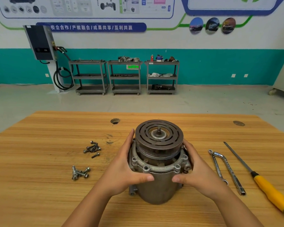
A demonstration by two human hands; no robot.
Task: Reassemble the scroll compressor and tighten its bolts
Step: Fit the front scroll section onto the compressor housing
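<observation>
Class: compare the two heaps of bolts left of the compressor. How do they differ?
The far heap is dark, the near heap bright silver. The far heap's bolts look slimmer, the near heap's stouter with wide flanged heads. Both lie loose, untouched.

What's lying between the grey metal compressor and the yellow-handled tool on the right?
Two silver metal wrenches lie side by side on the wooden table, in the head view.

A long blue banner [90, 27] on the wall has white Chinese words: 校企合作/产教融合/成果共享/互利共赢. A small green sign [133, 67] lower on the wall is too blurry to read. The words on the big wall posters [88, 7] are too small to read.
</observation>
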